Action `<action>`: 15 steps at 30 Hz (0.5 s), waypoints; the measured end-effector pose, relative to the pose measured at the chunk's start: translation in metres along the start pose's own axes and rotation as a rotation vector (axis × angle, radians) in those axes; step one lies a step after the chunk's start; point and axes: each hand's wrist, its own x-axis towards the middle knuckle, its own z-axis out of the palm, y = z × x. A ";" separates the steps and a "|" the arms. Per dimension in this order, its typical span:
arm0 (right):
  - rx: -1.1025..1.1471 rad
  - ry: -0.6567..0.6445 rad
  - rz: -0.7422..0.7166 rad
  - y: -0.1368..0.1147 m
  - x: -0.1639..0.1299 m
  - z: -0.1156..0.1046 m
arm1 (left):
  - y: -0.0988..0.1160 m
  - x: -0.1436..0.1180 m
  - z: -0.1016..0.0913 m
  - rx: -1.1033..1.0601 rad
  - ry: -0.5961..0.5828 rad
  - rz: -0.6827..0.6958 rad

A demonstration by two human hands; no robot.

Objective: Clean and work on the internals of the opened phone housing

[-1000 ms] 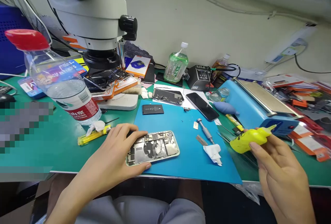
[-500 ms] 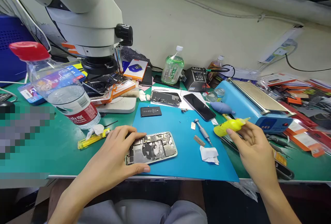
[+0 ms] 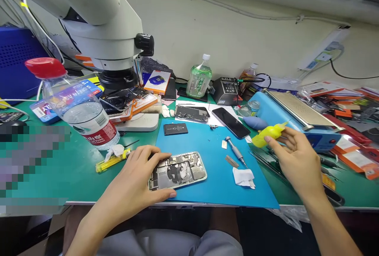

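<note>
Phone body [image 3: 179,171]: opened, its inside facing up, flat on the blue mat [image 3: 213,191]; one end sits within the span of the left hand, the rest reaches out to the right of it.
Left hand [image 3: 142,173]: curved around that end, thumb along the near edge, index finger at the far edge; how hard it presses, I cannot tell.
Phone handling: probably light, with a stiff frame but fragile exposed parts; best held by the rim, as here, with fingertips off the inner boards.
Right hand [image 3: 296,161]: closed on the yellow bottle [image 3: 266,137], raised to the right of the phone, well apart from it.
Yellow bottle: tilted, its nozzle up toward the right hand's fingers; likely light and soft-walled, so a gentle hold around its middle would suit; how full it is cannot be told.
Battery [image 3: 175,128]: beyond the left hand's fingertips, lying flat.
Screwdriver [image 3: 236,150]: left of the right hand, slim and probably prone to roll.
White tissue [image 3: 244,177]: left of the right hand, crumpled near the screwdriver's tip, seemingly soft.
</note>
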 end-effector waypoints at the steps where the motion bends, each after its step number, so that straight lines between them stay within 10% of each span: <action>1: -0.027 0.008 0.010 0.001 0.006 -0.002 | 0.000 0.000 0.000 -0.002 0.003 0.002; 7: -0.152 -0.054 -0.036 0.015 0.023 -0.007 | 0.002 0.001 -0.001 -0.013 -0.017 0.001; 11: -0.225 0.197 -0.273 0.012 -0.019 -0.009 | 0.004 0.001 -0.002 -0.014 -0.019 -0.008; 15: -0.331 -0.089 -0.699 0.009 -0.072 -0.008 | 0.006 0.001 -0.004 -0.021 -0.030 -0.020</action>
